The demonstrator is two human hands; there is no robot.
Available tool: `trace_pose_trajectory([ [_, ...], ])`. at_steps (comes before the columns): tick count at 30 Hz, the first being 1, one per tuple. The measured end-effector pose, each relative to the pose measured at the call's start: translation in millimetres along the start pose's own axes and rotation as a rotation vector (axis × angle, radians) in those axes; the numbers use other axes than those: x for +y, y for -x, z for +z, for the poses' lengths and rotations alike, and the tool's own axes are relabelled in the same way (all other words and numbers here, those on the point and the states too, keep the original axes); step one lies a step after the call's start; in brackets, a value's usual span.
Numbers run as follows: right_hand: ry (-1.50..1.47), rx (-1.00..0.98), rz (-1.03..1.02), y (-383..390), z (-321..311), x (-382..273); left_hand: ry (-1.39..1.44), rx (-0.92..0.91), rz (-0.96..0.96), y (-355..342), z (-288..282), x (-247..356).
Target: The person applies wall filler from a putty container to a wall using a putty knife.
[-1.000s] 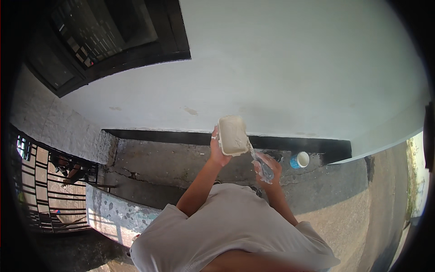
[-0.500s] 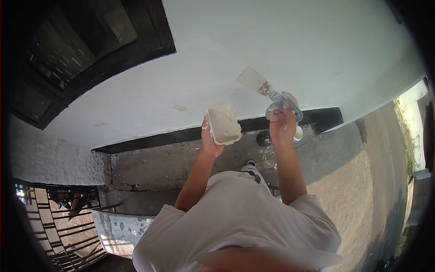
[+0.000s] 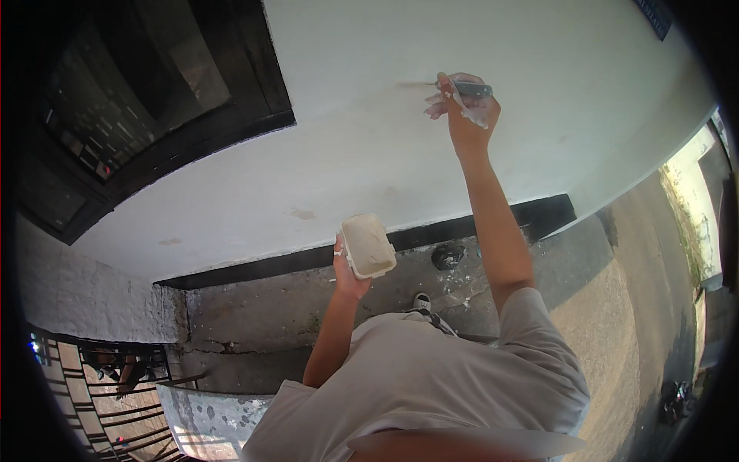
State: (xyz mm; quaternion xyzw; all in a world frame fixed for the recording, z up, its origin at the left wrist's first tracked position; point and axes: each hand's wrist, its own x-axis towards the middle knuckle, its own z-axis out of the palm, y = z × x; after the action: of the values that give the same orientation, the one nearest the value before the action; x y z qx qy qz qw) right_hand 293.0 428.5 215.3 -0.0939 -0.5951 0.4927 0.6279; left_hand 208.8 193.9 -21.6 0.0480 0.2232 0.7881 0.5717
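My left hand is closed round a rectangular cream plastic tub, which holds a pale, smooth paste. My right hand, smeared with white paste, is raised against the white wall. In its grip is a putty knife with a grey-blue handle. The blade points left and shows nearly edge-on at the wall, where a faint brownish mark lies along it. Whether the blade touches the wall I cannot tell for sure.
A dark-framed window is at upper left. Along the wall's foot runs a black band. A black object stands on the paste-spotted concrete floor. Metal railings are at lower left. Tan patches mark the wall.
My right hand has risen from low by the wall's foot to higher up the wall, turning the putty knife edge-on. The tub in my left hand sits slightly lower and further left in view.
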Motion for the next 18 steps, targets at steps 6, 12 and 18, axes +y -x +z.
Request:
trace_pose_trajectory([
  [6, 0.093, 0.008, -0.036, -66, 22, -10, -0.040, -0.009, 0.023, -7, 5, 5],
  [12, 0.179, -0.039, -0.044, -74, 19, -31, -0.063, -0.025, 0.032, -11, 2, 7],
  [18, 0.118, -0.026, 0.122, -49, 8, 0, -0.066, 0.034, 0.028, -12, 5, 7],
])
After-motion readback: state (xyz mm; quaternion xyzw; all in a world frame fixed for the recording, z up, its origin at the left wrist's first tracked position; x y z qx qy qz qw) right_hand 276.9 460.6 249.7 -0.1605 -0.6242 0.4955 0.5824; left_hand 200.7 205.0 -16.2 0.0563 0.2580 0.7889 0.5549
